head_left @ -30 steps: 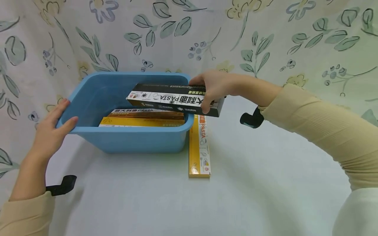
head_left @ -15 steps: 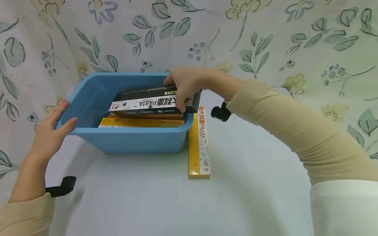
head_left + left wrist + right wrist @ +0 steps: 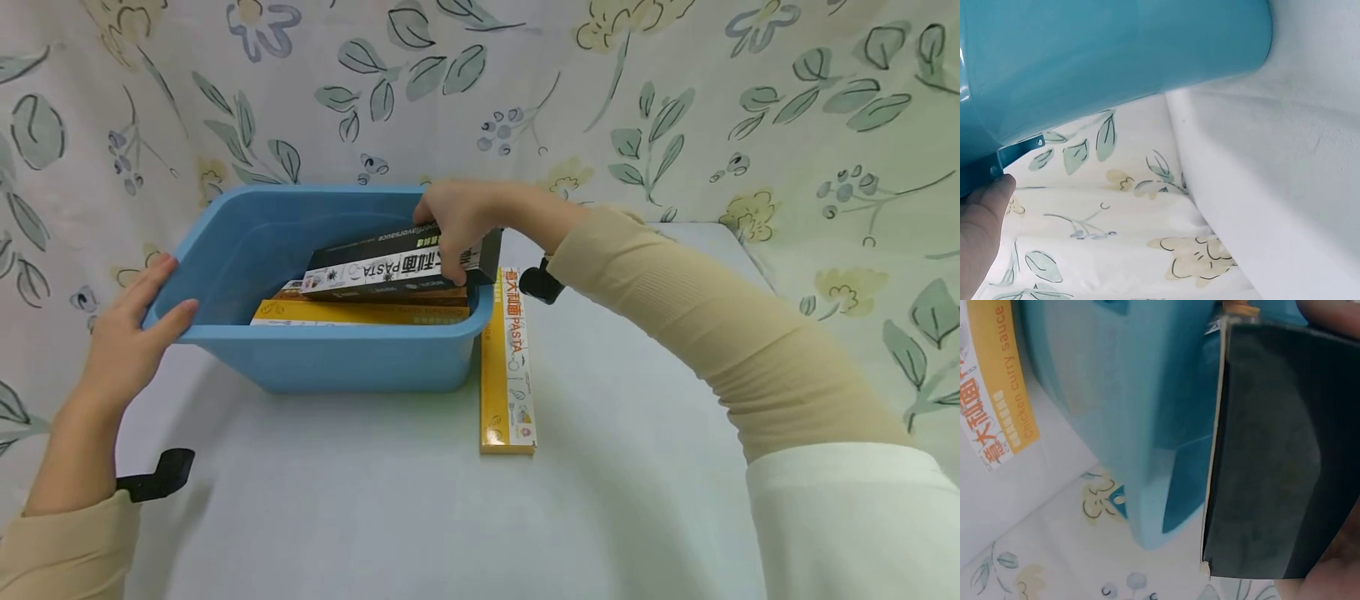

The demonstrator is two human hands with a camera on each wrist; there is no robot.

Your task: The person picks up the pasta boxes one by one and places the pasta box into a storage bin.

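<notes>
My right hand [image 3: 461,218] grips the right end of a black pasta box [image 3: 382,265], thumb on the near side and fingers behind. The box slants inside a blue plastic bin [image 3: 352,360], its left end lower than the gripped end. In the right wrist view the dark end face of the black box [image 3: 1266,450] stands close beside the bin's rim [image 3: 1141,487]. My left hand [image 3: 131,329] holds the bin's left rim; its fingertips show at the rim in the left wrist view. Beneath the black box lie a yellow box [image 3: 360,312] and an orange-brown box [image 3: 288,292], partly hidden.
Another yellow pasta box [image 3: 507,383] lies lengthwise on the white table [image 3: 360,500], just right of the bin. A floral cloth [image 3: 540,92] hangs behind the table. Black camera mounts [image 3: 161,475] sit at both wrists.
My right hand has carried the black box left and down into the bin, then shifted it slightly back to the right. The left hand and bin stay put.
</notes>
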